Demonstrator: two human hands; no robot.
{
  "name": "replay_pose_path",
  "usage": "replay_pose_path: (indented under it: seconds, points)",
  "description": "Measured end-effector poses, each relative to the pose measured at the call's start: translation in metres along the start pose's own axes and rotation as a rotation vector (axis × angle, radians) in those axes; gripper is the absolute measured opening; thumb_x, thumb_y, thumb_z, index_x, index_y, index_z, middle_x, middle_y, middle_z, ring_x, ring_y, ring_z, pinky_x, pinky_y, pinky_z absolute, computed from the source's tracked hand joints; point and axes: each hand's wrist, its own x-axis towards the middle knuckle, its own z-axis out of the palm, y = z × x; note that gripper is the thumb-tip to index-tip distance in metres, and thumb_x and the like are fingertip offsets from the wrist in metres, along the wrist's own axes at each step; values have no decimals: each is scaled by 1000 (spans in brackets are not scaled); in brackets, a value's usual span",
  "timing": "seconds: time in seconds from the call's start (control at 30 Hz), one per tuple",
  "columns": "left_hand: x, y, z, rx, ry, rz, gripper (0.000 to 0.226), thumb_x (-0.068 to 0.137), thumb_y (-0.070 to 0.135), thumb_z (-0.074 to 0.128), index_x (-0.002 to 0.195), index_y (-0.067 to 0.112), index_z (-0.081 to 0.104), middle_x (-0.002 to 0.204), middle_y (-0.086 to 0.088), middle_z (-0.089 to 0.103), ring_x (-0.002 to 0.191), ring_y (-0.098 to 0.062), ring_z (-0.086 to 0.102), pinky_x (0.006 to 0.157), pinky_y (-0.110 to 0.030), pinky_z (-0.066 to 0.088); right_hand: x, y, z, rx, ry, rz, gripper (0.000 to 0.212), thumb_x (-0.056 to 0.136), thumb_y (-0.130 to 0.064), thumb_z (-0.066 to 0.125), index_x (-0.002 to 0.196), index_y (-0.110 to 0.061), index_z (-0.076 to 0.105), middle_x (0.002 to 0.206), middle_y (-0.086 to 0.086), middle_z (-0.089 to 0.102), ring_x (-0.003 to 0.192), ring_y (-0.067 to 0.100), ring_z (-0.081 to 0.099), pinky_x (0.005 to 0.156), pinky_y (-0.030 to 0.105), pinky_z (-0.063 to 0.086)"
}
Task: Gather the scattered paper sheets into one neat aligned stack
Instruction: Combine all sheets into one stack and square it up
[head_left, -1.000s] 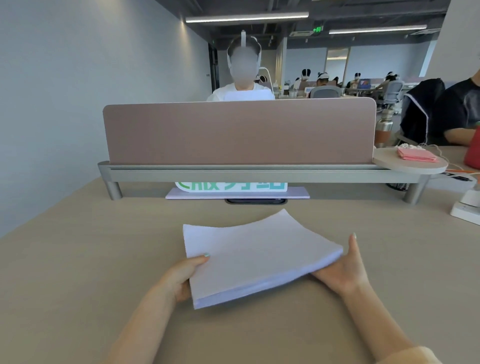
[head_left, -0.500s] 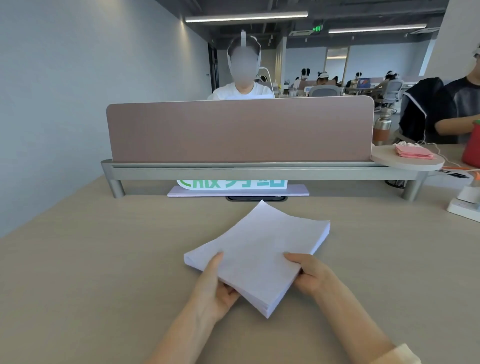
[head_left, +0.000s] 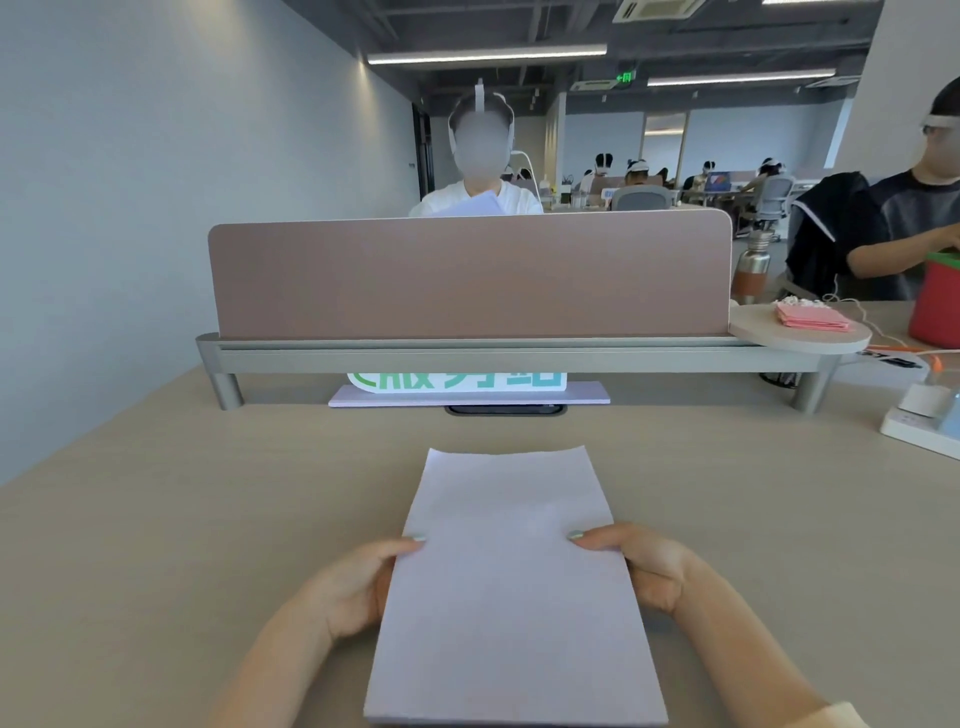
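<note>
Now the stack of paper (head_left: 511, 582) lies lengthwise on the desk (head_left: 156, 519), straight out from the person and well short of the pink divider (head_left: 467, 278). The left hand (head_left: 353, 592) and right hand (head_left: 649, 569) grip its long sides, thumbs on top, other fingers hidden beneath. Squaring it well likely means even pressure from both sides, then tapping an edge flat. The sheets look thin, matte, pale and rectangular, with the far edge slightly wavy; the desk is smooth beige laminate.

Paper stack (head_left: 511, 582) on desk (head_left: 156, 519), left hand (head_left: 353, 587), right hand (head_left: 649, 566) gripping its sides
</note>
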Motion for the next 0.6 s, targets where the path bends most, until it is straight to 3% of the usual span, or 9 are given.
replay_pose_path:
  seconds: [0.1,0.3,0.43,0.53,0.6]
  points:
    - [4,-2,4,91,66,73,21,91,5,52,107,9,65,81,-3,77,66,-16,73,59,-26,58,1,-2,-1,-40,17,-26,18,90,2,52,93,0,69,87,14,74,70,25,73,68,34,57]
    - [10,-4,12,264,172,54,15,92,1,50,92,6,64,58,1,72,47,-11,68,42,-19,51,9,-3,-3,-99,59,1,20,91,1,50,87,1,69,77,12,75,62,22,72,62,30,58]
    - [11,-6,17,314,194,85,19,92,-1,48,102,6,62,73,-3,72,54,-11,69,45,-19,51,12,-2,1,-173,85,-55,16,86,6,53,95,2,65,81,13,71,61,23,70,55,28,56]
    - [12,-7,20,355,240,210,28,88,6,55,115,11,55,97,-3,67,76,-15,65,59,-24,51,10,-3,8,-231,121,-174,30,78,1,59,107,-5,63,93,13,72,76,27,70,64,32,56]
    - [12,-5,23,355,257,332,27,89,6,53,113,16,54,103,-3,67,81,-15,64,65,-28,49,7,-4,13,-235,126,-278,37,72,-6,59,108,-7,63,88,9,74,73,24,71,62,31,56]
